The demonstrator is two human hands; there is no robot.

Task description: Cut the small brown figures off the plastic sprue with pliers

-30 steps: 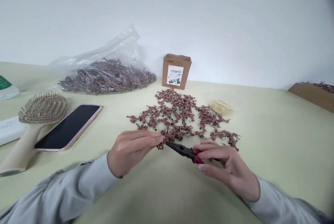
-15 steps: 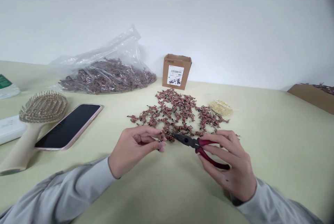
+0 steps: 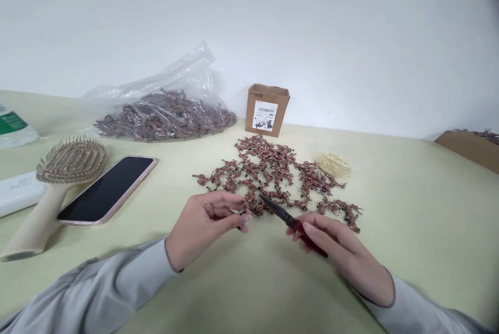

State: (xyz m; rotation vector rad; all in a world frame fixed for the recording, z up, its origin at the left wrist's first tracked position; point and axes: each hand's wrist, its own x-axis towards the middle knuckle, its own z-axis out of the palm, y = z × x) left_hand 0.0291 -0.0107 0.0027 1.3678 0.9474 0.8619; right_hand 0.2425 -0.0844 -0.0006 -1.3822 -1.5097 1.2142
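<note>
Between thumb and fingertips, my left hand (image 3: 208, 225) pinches a small brown animal figurine (image 3: 243, 210), mostly covered by the fingers. My right hand (image 3: 343, 248) is closed around the red handles of dark-jawed pliers (image 3: 286, 218). The pliers are turned edge-on, their tip pointing up and left, a little to the right of the held figurine. Just beyond both hands lies a loose pile of similar brown figurines (image 3: 267, 160) with black ends. A clear bag of tiny gold-coloured pieces (image 3: 333, 164) lies to the right of the pile.
Behind the pile stands a labelled cardboard box (image 3: 267, 109). A large clear bag of figurines (image 3: 163, 116) lies back left. A phone (image 3: 107, 190), a hairbrush (image 3: 70, 162), a white box (image 3: 19, 192) and a green-labelled container (image 3: 13, 126) are at left. Another cardboard box (image 3: 470, 149) is far right.
My right hand has rolled the pliers from flat to edge-on, and their tip has risen slightly. My left hand keeps its pinch on the figurine. The whole view has shifted slightly.
</note>
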